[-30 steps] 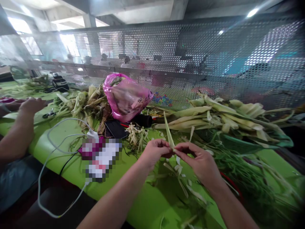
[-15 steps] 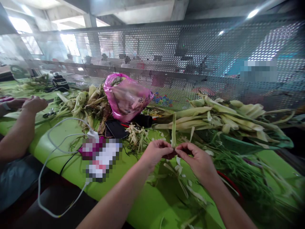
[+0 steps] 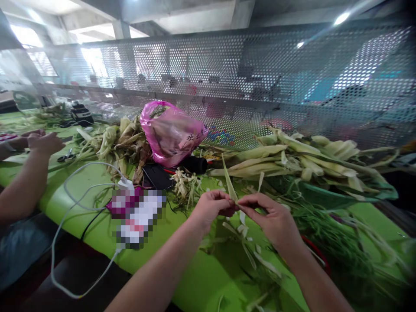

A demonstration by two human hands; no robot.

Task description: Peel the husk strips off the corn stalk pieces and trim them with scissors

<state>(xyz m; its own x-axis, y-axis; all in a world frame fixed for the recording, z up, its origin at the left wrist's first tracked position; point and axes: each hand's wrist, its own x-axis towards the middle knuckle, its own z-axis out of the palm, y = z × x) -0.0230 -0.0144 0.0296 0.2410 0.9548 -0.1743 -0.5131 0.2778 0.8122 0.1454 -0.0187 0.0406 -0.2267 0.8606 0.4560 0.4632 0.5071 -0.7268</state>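
A narrow, pale green strip of corn husk (image 3: 229,181) stands up from between my hands, its pointed tip leaning left. My left hand (image 3: 212,209) pinches its lower end between thumb and fingers. Close against it, my right hand (image 3: 267,213) pinches the same end, with the fingertips of both hands almost touching. Exactly how the strip is folded there is hidden by the fingers. Below the hands, cut husk scraps (image 3: 247,247) lie scattered on the green tabletop (image 3: 208,277).
Husks (image 3: 312,158) heap over a green basket (image 3: 351,195), beside green fibres (image 3: 334,242). A pink plastic bag (image 3: 173,134), dark phone (image 3: 158,176), white cable (image 3: 56,242) and scissors (image 3: 66,156) lie leftward. A co-worker's hands (image 3: 45,141) are at far left. A perforated screen (image 3: 208,65) stands behind.
The husk strip has tilted from upright to leaning left, and it looks narrower at the tip. My right hand has shifted and turned slightly; my left hand has barely moved.
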